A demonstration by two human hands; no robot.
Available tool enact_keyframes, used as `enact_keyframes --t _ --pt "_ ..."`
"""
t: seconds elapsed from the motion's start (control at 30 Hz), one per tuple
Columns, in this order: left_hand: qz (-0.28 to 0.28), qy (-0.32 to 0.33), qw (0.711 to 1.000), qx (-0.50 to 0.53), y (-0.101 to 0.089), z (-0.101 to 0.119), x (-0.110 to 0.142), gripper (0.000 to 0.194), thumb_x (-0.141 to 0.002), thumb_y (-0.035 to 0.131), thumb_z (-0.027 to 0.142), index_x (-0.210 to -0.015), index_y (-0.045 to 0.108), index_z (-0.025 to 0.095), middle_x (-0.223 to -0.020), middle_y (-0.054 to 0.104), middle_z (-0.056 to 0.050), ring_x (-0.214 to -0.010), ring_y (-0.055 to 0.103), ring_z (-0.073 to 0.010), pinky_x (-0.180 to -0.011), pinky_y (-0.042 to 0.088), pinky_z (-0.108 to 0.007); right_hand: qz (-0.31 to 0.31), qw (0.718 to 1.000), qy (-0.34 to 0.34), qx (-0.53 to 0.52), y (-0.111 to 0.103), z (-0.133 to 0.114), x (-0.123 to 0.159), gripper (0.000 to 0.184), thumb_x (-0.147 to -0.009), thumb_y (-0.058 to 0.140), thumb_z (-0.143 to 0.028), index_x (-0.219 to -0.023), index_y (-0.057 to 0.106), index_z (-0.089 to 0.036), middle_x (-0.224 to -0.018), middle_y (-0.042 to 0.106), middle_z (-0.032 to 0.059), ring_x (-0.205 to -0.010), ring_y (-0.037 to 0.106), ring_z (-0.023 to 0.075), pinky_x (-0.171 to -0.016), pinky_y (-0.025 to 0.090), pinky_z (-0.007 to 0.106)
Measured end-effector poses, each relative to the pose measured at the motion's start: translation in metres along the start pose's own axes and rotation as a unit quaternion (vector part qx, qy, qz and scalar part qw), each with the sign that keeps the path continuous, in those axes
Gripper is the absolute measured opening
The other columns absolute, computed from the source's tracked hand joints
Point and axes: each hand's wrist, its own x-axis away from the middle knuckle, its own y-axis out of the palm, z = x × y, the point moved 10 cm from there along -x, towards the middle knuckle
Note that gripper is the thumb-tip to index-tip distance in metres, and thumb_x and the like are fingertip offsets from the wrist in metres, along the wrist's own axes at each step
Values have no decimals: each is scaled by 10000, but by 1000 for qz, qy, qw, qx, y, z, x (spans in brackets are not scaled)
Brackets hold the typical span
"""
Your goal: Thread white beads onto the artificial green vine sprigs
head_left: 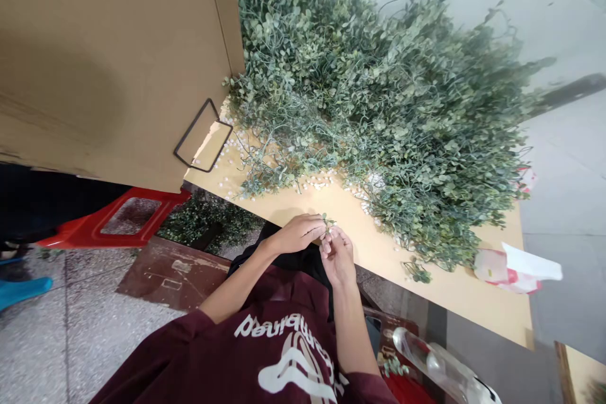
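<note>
Reaching forward from short dark maroon fabric sleeves (187,331), with the bare left forearm (243,283) slanting inward and the bare right forearm (354,328) held straighter. Meeting at the near long edge of the pale yellow flat tabletop (497,303). Holding the bare left hand (300,233) mostly back up, fingers together and pinched at the tips. Turning the bare right hand (338,259) partly palm up, fingers bent, fingertips close against the left's.

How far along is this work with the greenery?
Possibly done: the separate leafy cluster near the table edge. In hand: a small sprig, between the left hand and right hand. Probably left: the loose white pieces. The large heap of greenery could be finished or waiting; the picture doesn't settle it.
</note>
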Motion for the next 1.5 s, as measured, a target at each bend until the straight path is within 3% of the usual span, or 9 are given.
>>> enact_keyframes --t 0.23,0.87,1.1,1.27,1.5 --pt "39 15 999 -14 -4 -2 1 385 -1030 272 320 -790 536 176 -806 568 -39 -789 526 -171 -767 409 -271 -1 1000 -24 -8 9 -3 -2 234 -771 748 -366 -757 574 -209 -641 462 -54 -479 385 65 -484 423 211" --pt "39 10 994 -104 4 -6 0 389 -1030 238 334 -789 500 178 -798 539 -43 -762 510 -180 -735 399 -287 -27 998 -55 -16 14 -6 -3 230 -795 737 -364 -757 598 -185 -568 458 -64 -499 437 78 -520 455 205" --pt "23 4 995 -100 5 7 0 387 -1031 237 325 -774 485 176 -793 523 -43 -779 506 -182 -748 398 -289 -29 995 -96 5 8 -13 8 203 -832 686 -378 -829 596 -196 -642 522 -49 -498 475 88 -489 459 217" --pt "9 2 995 -104 3 20 -3 353 -1027 258 311 -777 468 177 -790 509 -39 -775 488 -178 -729 402 -281 -30 985 -153 74 -2 -33 14 191 -850 662 -373 -863 643 -183 -686 624 -13 -542 564 127 -568 525 277" --pt "-13 7 988 -151 9 35 -11 317 -1015 288 269 -778 476 175 -770 500 -33 -769 482 -182 -765 394 -293 2 976 -178 124 -18 -48 24 218 -824 694 -375 -899 672 -172 -703 681 14 -583 618 162 -544 541 286"
